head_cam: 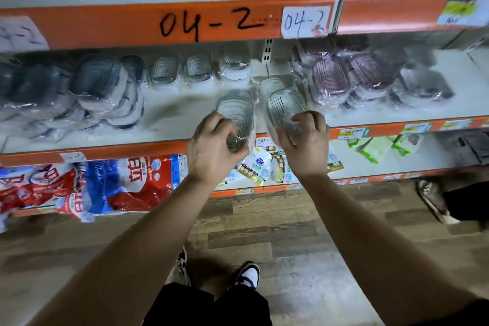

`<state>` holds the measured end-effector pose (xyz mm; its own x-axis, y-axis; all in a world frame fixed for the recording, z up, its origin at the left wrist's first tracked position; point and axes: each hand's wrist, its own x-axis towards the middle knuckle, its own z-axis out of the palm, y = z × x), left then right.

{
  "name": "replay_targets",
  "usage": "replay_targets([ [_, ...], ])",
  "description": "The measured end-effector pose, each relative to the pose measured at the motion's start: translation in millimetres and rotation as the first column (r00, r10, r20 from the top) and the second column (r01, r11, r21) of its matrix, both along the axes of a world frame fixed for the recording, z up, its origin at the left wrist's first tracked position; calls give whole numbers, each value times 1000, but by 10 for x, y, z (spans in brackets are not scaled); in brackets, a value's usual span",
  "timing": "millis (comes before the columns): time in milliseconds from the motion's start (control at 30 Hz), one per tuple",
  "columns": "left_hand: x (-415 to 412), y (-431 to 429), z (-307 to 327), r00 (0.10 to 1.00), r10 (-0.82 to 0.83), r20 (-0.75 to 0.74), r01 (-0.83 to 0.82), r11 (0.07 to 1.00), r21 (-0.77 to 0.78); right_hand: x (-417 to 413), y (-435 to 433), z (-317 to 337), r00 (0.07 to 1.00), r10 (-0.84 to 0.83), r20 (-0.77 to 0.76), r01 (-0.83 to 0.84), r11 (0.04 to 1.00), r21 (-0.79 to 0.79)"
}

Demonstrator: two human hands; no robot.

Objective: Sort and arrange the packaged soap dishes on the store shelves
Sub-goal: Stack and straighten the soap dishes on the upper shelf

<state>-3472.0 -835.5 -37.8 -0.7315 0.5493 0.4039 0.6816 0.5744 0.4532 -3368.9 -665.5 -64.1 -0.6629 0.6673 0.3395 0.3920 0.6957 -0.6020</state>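
Dark dishes lie piled on the shelf, at 10 o'clock from the left hand. That hand curls its fingers round a clear dish. At its 3 o'clock, the right hand grips a second clear dish. Both dishes are at the shelf's front edge. Pink dishes lie at 1 o'clock from the right hand.

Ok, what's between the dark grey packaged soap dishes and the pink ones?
In the head view, clear plastic-wrapped soap dishes: a row at the back, one each in the left hand and right hand.
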Motion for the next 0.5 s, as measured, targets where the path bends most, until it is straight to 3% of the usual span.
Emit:
replay_targets([
  [233,407,-360,609,990,-93,-109,97,995,32,429,-225,554,995,9,-98,-9,1000,7],
  [500,546,-610,1301,954,-157,-256,181,981,74,646,-320,1183,948,48,-313,-27,997,71],
])
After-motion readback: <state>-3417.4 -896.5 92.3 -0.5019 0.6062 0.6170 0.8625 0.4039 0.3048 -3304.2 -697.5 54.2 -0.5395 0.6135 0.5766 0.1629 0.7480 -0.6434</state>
